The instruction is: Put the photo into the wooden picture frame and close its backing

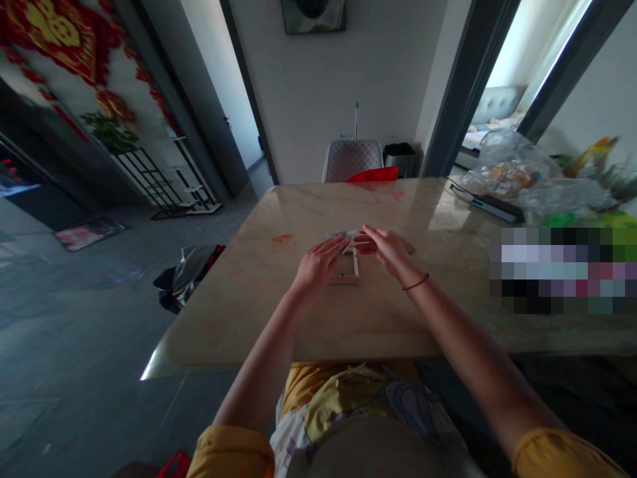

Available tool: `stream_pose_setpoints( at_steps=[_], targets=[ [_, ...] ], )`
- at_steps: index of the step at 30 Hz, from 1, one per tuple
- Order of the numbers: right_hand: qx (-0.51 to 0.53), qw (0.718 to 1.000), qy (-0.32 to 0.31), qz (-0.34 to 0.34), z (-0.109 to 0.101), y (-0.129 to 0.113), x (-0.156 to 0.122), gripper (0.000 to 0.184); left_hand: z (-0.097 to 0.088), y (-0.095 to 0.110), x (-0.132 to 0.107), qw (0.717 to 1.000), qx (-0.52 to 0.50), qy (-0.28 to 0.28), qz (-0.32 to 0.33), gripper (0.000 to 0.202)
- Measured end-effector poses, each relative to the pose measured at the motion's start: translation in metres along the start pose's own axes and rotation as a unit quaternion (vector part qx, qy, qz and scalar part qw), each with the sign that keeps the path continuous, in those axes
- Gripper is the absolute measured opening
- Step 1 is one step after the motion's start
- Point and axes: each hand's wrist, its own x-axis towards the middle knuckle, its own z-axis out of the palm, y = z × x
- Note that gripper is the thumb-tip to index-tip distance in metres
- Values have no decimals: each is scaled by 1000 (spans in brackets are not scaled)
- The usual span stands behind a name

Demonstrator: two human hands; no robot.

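Observation:
On the marble-patterned table lies a small pale rectangular frame (345, 279) with an open middle. My left hand (319, 261) rests over its left side, fingers stretched forward and lying close together. From the right, my right hand (384, 249) reaches to the frame's far right part, its fingers extended to the left and somewhat apart. Just beyond the fingertips shows a whitish, thin item (354, 234), partly covered by both hands; its kind cannot be made out. Neither hand visibly grips anything. A thin dark band circles my right wrist.
The table (239, 312) has an orange stain at left and pinkish marks at the far edge. At right lie a dark elongated device (497, 208) with a cable and clear plastic bags (567, 196). A quilted grey chair (353, 159) stands behind the table.

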Motion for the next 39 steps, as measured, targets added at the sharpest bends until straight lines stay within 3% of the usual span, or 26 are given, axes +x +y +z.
stream_pose_setpoints(
  at_steps=[6,10,13,16,18,21,23,25,28,30,33,39],
  targets=[
    [13,997,57,50,11,12,0,32,11,-7,-1,987,128,-68,72,43],
    [-8,997,52,55,10,15,3,32,16,-8,-2,979,161,-90,88,43],
    [-33,997,53,42,8,15,5,33,15,-7,-3,974,176,-88,109,41],
    [-77,995,64,10,1,13,10,39,6,-6,-2,974,183,-46,127,48],
    [-117,988,105,-15,-8,11,16,47,-4,-9,-1,979,181,-5,98,52],
    [-157,971,173,-58,-24,5,24,58,-20,-22,0,985,165,46,-30,50],
    [-174,962,193,-78,-33,2,27,60,-27,-33,-3,981,148,3,-127,67],
    [-192,958,196,-83,-38,1,29,61,-30,-43,-7,974,119,-64,-181,85],
    [-226,955,177,-79,-37,5,30,59,-27,-47,-11,967,89,-149,-187,106],
    [-243,955,151,-77,-33,9,31,56,-22,-46,-12,969,66,-170,-168,110],
    [-252,959,100,-81,-26,16,32,46,-17,-44,-13,978,13,-151,-144,109],
    [-293,955,18,-50,-9,14,30,36,-14,-43,-17,971,-58,-142,-185,114]
  ],
)
